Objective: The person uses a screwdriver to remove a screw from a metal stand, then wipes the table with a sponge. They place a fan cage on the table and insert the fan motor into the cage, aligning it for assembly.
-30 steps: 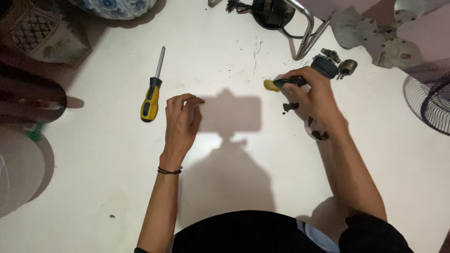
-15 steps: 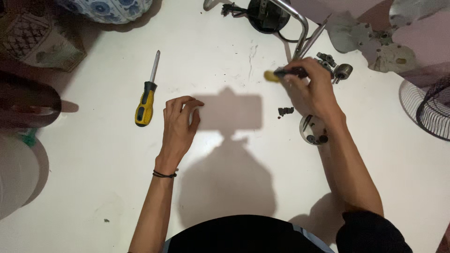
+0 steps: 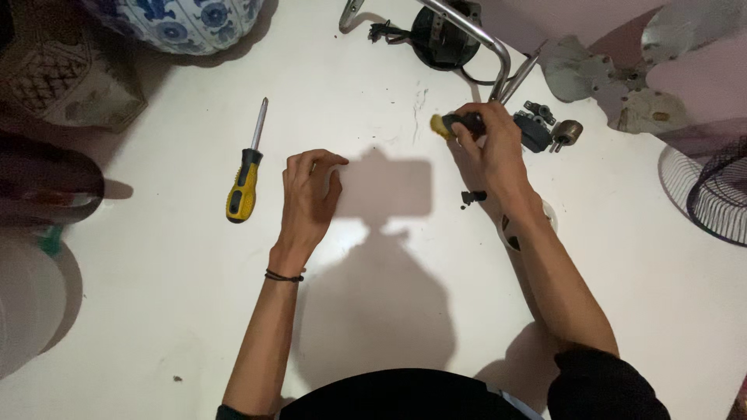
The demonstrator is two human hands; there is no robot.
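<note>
Yellow-and-black tool is clamped in right hand above the tabletop, near dark motor parts. Looks light, rigid, with a grippy handle; best held mid-handle. Left hand rests empty, fingers loosely curled, just right of yellow screwdriver. Patterned box sits top left; no readable labels.

Your right hand has carried the yellow-tipped tool up and back, closer to the small motor part. Your forearm now covers the round metal piece.
</note>
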